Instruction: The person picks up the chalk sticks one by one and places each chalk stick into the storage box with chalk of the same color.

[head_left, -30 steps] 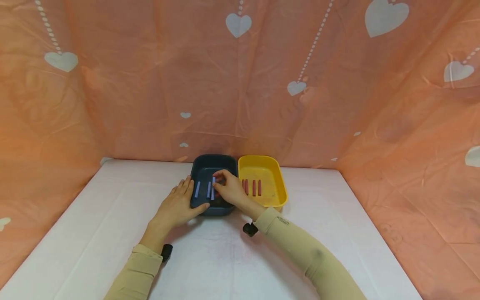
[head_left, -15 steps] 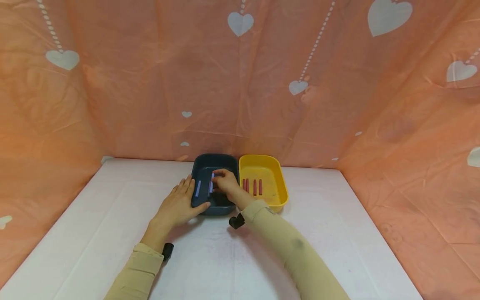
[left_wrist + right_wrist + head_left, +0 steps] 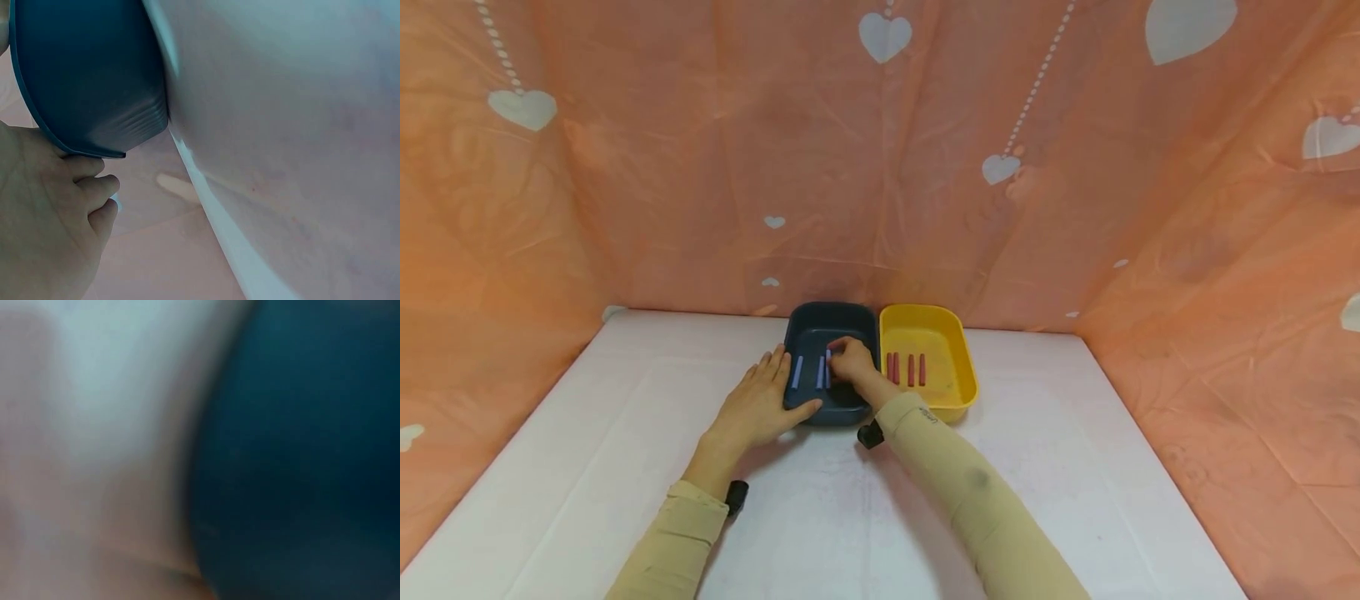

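Observation:
My right hand (image 3: pixel 854 364) reaches into the dark blue tray (image 3: pixel 820 414), with thumb and finger pinching the upper part of a slim purple stick (image 3: pixel 828 377). A second purple stick (image 3: pixel 821 372) lies close along its left, and a third purple stick (image 3: pixel 797 372) lies nearer the tray's left wall. My left hand (image 3: pixel 760 406) rests at the near left corner of this tray, fingers extended along the left rim and thumb along the front. In the left wrist view, fingers (image 3: pixel 100 190) show beside the rim. Only a blurred tray wall (image 3: pixel 300 456) fills the right wrist view's right side.
A yellow tray (image 3: pixel 962 358) stands directly right of the dark one and holds several red sticks (image 3: pixel 912 370). Both trays sit on a white-covered table (image 3: pixel 1037 467) near its back edge. Orange cloth (image 3: pixel 820 167) with pale hearts hangs behind and at both sides.
My right hand shifts slightly with its purple stick, which now lies alongside the middle one. The right forearm has swung left and forward. My left hand stays at the tray.

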Demonstrator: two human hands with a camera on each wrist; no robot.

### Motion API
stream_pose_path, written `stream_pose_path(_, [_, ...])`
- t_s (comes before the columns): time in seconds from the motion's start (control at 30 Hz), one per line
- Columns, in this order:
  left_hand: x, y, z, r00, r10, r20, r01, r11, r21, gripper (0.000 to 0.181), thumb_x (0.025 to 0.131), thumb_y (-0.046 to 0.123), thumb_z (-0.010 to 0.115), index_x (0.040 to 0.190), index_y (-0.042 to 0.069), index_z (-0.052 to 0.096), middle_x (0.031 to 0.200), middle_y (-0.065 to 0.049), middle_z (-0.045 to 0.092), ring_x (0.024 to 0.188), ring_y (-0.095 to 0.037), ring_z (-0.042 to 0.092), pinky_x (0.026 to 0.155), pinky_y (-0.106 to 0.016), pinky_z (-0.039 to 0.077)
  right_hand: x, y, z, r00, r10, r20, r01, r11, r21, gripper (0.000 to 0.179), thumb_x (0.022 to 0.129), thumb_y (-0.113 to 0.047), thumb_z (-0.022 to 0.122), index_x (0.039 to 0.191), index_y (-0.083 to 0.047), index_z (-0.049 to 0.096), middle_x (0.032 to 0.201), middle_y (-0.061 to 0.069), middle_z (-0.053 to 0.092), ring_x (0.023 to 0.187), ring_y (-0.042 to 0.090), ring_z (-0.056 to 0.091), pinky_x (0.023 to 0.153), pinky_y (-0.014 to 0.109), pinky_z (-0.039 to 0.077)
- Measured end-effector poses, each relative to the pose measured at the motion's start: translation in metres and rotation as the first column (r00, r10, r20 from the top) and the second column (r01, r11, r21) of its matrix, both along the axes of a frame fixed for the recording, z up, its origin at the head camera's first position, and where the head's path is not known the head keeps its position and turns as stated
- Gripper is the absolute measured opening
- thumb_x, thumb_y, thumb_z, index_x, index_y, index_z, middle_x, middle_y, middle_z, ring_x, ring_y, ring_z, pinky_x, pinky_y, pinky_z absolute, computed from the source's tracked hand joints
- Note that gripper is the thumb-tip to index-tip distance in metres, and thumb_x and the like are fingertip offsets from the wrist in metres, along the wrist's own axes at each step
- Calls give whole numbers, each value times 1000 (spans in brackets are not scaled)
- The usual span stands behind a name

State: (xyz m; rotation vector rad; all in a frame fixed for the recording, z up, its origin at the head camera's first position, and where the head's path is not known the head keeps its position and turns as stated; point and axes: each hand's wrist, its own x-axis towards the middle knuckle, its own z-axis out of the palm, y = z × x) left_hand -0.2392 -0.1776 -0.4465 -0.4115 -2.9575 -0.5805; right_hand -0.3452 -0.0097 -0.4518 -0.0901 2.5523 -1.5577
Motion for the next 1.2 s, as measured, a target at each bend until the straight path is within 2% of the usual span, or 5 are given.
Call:
stream_pose_path(0.23, [-2, 3, 0, 1000, -5, -5, 5, 1000, -6, 102, 98, 62, 59, 157, -15, 26, 167, -32, 20, 153, -50, 23, 123, -61, 24, -6, 2, -4, 997, 53, -47, -45, 985, 168, 24, 95, 1, 68, 119, 3, 69, 86, 8, 64, 63, 18, 65, 59, 28, 61])
stream_pose_path(0.43, [-4, 4, 0, 1000, -4, -12, 4, 1000, -5, 103, 98, 63, 59, 157, -14, 26, 167, -32, 20, 154, -50, 22, 123, -61, 24, -7, 3, -2, 996, 69, -57, -55, 975, 216, 24, 96, -1, 69, 119, 3, 70, 91, 13, 70, 68, 23, 71, 60, 28, 61])
stream_pose_path(0.63, [-4, 5, 2, 1000, -4, -12, 4, 1000, 6, 102, 98, 62, 60, 157, -14, 27, 167, -32, 21, 153, -50, 23, 123, -62, 24, -3, 4, 0, 997, 59, -54, -47, 977, 208, 21, 96, -3, 70, 117, 1, 70, 91, 12, 70, 67, 20, 69, 61, 27, 60])
stream_pose_path(0.97, [-2, 2, 1, 1000, -2, -13, 2, 1000, -5, 103, 97, 63, 60, 158, -13, 27, 167, -31, 20, 154, -50, 22, 124, -61, 22, 2, 4, 2, 997, 38, -70, -29, 992, 124, 26, 96, -6, 71, 121, 0, 69, 96, 13, 70, 64, 15, 64, 61, 27, 59])
stream_pose_path(1.2, [1, -4, 5, 1000, 13, -22, -14, 1000, -20, 102, 97, 65, 58, 159, -10, 29, 168, -30, 21, 152, -52, 24, 123, -64, 21, 9, 6, 9, 987, 49, -156, -37, 996, 80, 32, 102, -17, 66, 131, -4, 68, 110, 13, 73, 87, 20, 69, 82, 32, 59])
